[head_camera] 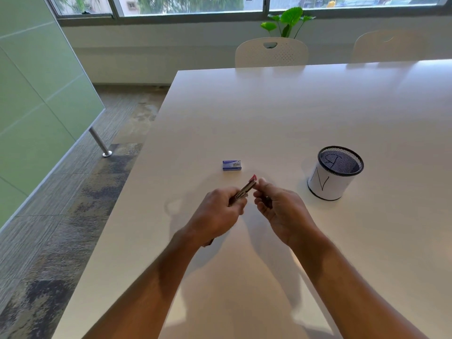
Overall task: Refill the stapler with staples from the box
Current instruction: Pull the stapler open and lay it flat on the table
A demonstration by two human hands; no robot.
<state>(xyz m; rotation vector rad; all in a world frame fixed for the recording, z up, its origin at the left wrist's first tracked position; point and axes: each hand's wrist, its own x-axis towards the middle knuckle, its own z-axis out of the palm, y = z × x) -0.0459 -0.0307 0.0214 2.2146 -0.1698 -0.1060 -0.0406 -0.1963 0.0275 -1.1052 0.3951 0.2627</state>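
A small stapler with a metal body and a red tip is held above the white table, tip pointing up and away. My left hand grips its lower end. My right hand touches the upper part near the red tip with thumb and fingers; part of the stapler is hidden behind those fingers. A small blue staple box lies closed on the table just beyond the hands, untouched.
A black mesh cup wrapped in white paper stands on the table to the right of my hands. Two white chairs stand at the far edge. The table's left edge drops to carpeted floor.
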